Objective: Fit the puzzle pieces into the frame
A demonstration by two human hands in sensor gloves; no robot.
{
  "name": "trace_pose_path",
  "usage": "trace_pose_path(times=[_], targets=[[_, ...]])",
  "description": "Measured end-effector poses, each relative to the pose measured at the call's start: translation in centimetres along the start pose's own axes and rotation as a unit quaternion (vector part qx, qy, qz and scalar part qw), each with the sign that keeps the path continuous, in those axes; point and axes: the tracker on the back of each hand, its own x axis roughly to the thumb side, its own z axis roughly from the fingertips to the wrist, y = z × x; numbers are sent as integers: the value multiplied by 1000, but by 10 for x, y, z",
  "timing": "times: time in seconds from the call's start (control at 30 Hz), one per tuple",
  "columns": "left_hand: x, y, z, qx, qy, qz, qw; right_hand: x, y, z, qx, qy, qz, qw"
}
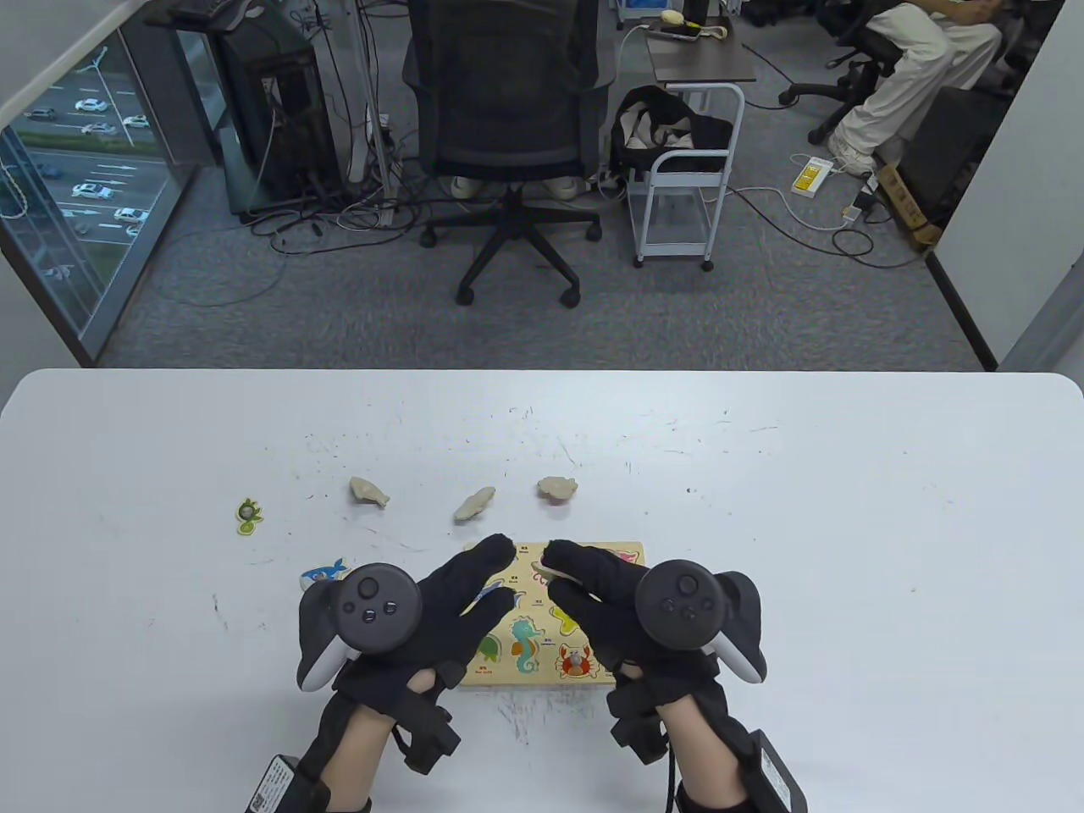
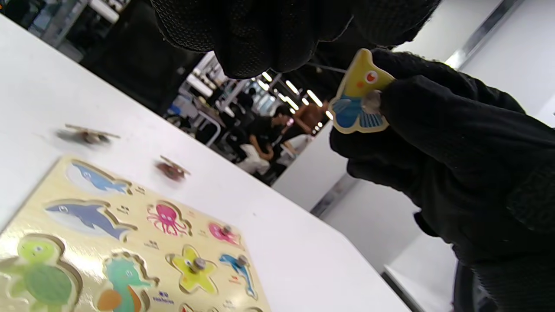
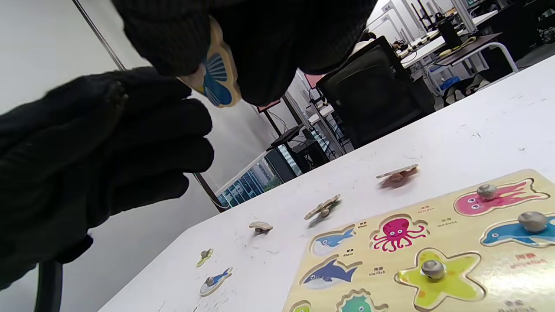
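The wooden puzzle frame (image 1: 533, 679) lies at the table's near middle, and also shows in the left wrist view (image 2: 143, 255) and the right wrist view (image 3: 433, 242). My right hand (image 1: 559, 563) pinches a yellow and blue fish piece (image 2: 357, 102) by its knob and holds it above the frame. The piece also shows in the right wrist view (image 3: 217, 76). My left hand (image 1: 495, 555) hovers over the frame's left side, close to the right hand, and holds nothing. A starfish (image 3: 438, 273), a dolphin (image 3: 516, 232) and a pink piece (image 3: 494, 199) sit in the frame.
Three pieces lie face down beyond the frame: left (image 1: 369, 490), middle (image 1: 474, 504) and right (image 1: 556, 487). A green turtle piece (image 1: 249, 516) and a blue fish-shaped piece (image 1: 324, 573) lie to the left. An office chair (image 1: 508, 127) stands past the table's far edge.
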Motion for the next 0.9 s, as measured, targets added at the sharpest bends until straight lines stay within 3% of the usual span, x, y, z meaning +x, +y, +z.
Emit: trace_pose_path(times=[0.2, 0.63, 0.77, 0.9], targets=[[5, -11, -3, -12, -5, -16, 1000, 3, 8, 1, 25, -16, 3, 1000], [4, -11, -3, 30, 4, -39, 999, 1, 14, 1, 16, -14, -5, 1000], [3, -10, -3, 37, 6, -50, 998, 5, 15, 3, 3, -9, 21, 1000], [-2, -10, -4, 40, 18, -33, 998, 20, 13, 14, -58, -19, 122, 991]])
